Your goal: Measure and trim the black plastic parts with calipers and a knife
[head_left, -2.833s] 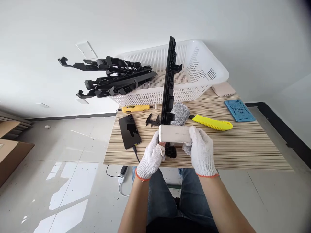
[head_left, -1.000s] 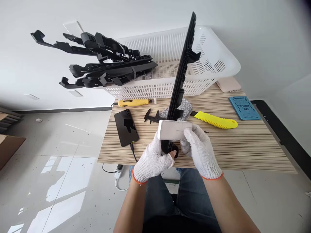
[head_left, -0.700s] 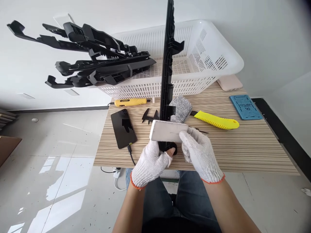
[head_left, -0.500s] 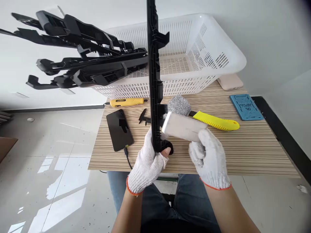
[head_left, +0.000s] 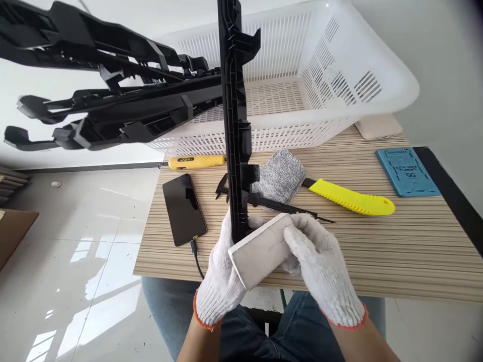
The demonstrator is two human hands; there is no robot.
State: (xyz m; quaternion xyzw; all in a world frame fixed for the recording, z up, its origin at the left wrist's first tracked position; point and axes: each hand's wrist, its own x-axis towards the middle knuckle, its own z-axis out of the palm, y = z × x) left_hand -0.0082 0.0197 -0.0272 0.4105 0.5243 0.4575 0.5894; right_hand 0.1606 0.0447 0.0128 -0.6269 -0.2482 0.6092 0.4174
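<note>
My left hand (head_left: pixel 221 281), in a white knit glove, is closed around the lower end of a long black plastic part (head_left: pixel 234 120) that stands nearly upright over the table's front edge. My right hand (head_left: pixel 322 266), also gloved, grips a pale rectangular block (head_left: pixel 258 254) and presses it against the part's bottom end, just in front of my left hand.
A white slotted basket (head_left: pixel 339 65) at the back holds several more black parts (head_left: pixel 113 105) that jut out left. On the striped table (head_left: pixel 396 246) lie a phone (head_left: pixel 183 208), yellow tool (head_left: pixel 196 162), black caliper (head_left: pixel 279 205), grey glove (head_left: pixel 281 173), yellow-handled knife (head_left: pixel 350 197) and blue case (head_left: pixel 407 171).
The block moved from across the part's lower section, briefly off to its right, then down to its bottom end. The part tipped from right-leaning to upright, and my view moved closer.
</note>
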